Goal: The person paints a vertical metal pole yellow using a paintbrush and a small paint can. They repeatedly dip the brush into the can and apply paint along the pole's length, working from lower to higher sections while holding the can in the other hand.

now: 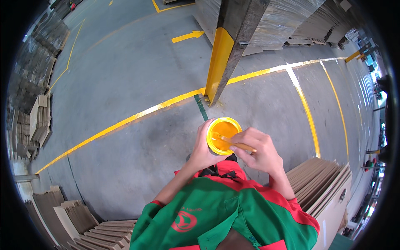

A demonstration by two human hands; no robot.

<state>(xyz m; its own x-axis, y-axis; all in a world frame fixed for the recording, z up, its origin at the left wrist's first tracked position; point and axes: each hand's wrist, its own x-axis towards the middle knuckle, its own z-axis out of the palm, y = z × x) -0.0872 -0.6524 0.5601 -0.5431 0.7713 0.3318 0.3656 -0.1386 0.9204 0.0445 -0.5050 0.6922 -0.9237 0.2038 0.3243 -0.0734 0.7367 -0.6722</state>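
A round open can of yellow paint is held up in front of my body. My left hand wraps around its left side, gripping it from outside. In my right hand is a paintbrush, pinched by its wooden handle. The brush slants down to the left over the rim, its head in the paint near the left inner wall. Paint coats the can's rim, and my fingers hide part of the handle.
A steel post, yellow on its lower part, rises from the floor just ahead. Yellow lines and a yellow arrow mark the grey floor. Flat cardboard stacks stand at the right, others at the left. Wrapped pallets lie beyond the post.
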